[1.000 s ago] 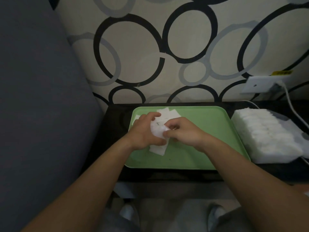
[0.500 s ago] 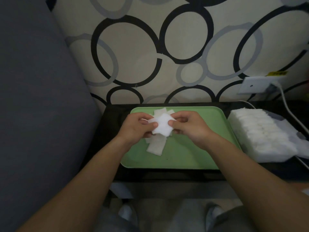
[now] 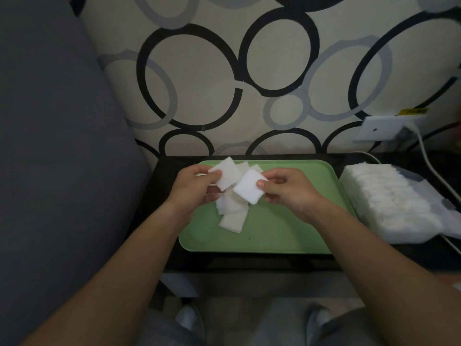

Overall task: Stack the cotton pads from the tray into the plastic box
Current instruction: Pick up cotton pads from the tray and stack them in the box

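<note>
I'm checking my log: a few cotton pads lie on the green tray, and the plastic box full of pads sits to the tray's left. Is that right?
Not quite. The head view shows the plastic box full of pads to the right of the green tray, not to its left. A few cotton pads do lie on the tray.

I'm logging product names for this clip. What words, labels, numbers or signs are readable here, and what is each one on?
On the yellow sticker above the white wall socket plate: dark marks, too blurred to read.
No print shows on the square white cotton pads, the green plastic tray or the clear plastic box.
Nothing in view can be read.
</note>
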Tool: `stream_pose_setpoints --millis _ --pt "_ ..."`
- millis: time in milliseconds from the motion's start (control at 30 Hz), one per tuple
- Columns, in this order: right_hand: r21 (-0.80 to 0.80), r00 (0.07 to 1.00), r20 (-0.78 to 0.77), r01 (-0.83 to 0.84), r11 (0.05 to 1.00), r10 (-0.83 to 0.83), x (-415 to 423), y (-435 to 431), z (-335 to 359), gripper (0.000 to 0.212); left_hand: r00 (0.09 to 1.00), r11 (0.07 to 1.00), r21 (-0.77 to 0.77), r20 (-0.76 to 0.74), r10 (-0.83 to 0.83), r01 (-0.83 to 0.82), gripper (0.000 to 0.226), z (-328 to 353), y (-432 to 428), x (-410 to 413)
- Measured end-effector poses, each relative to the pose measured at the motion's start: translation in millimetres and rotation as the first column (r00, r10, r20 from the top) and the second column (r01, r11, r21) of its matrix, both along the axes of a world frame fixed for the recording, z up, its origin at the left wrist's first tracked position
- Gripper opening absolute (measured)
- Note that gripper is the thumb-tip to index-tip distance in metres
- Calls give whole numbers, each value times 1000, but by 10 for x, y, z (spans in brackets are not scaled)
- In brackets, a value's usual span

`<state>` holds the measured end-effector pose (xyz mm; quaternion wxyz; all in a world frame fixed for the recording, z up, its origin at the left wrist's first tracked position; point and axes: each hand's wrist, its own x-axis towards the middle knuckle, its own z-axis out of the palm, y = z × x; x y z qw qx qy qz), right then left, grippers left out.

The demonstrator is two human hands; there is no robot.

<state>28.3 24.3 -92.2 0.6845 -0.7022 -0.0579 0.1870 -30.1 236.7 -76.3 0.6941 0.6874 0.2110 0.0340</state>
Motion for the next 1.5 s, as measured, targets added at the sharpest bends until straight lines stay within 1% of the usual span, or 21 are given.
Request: stream_pose_setpoints --millis 67,133,200,300,367,500,900,967,1067,1100,1167,1233,1267,1367,1400,1500 --pt "-23 1000 -19 19 1000 -19 3 -9 -9 13 999 995 -100 31 12 -9 20 35 -17 -14" --pt "-45 998 -59 15 999 -17 -9 -6 -8 10 997 982 -188 67 -22 35 19 78 -74 -44" --pt "-30 996 -94 -13 999 10 -34 14 5 6 992 973 -206 89 -86 103 22 116 -159 -74" --pt "76 989 -136 -48 996 58 -62 60 35 9 986 975 -154 72 -149 158 25 134 -287 -98" --pt "152 985 -151 -57 987 81 -77 81 65 13 989 981 -127 51 -140 145 23 130 -345 -104" --pt "209 983 -137 -95 973 125 -103 78 114 15 991 992 1 29 -127 127 15 118 -393 -85" --pt "205 976 -164 -112 972 147 -115 38 142 5 992 970 218 37 -120 109 15 94 -464 -54" --pt "214 972 -185 -104 971 145 -109 44 147 10 993 962 254 31 -111 100 19 77 -465 -39" --pt "212 967 -185 -136 968 177 -114 33 164 30 994 932 354 32 -103 85 26 30 -462 4" --pt "192 968 -162 -157 969 189 -120 27 166 31 994 918 388 41 -99 76 31 10 -464 17" --pt "133 972 -107 -193 972 207 -119 13 141 28 995 910 410 51 -91 62 42 -10 -457 28" --pt "95 972 -85 -213 972 221 -102 3 107 27 991 925 364 25 -128 110 54 -30 -421 24" --pt "86 970 -79 -224 971 231 -95 -2 96 27 986 939 306 4 -164 155 54 -34 -394 13" --pt "36 964 -28 -264 964 265 -87 -8 76 23 963 961 67 -14 -267 268 34 -34 -302 -18" --pt "3 963 4 -271 963 271 -89 -1 75 21 959 958 43 -10 -284 284 30 -33 -274 -22" --pt "-123 957 101 -259 958 272 -113 72 88 18 955 953 72 -20 -295 295 25 -38 -207 -27"
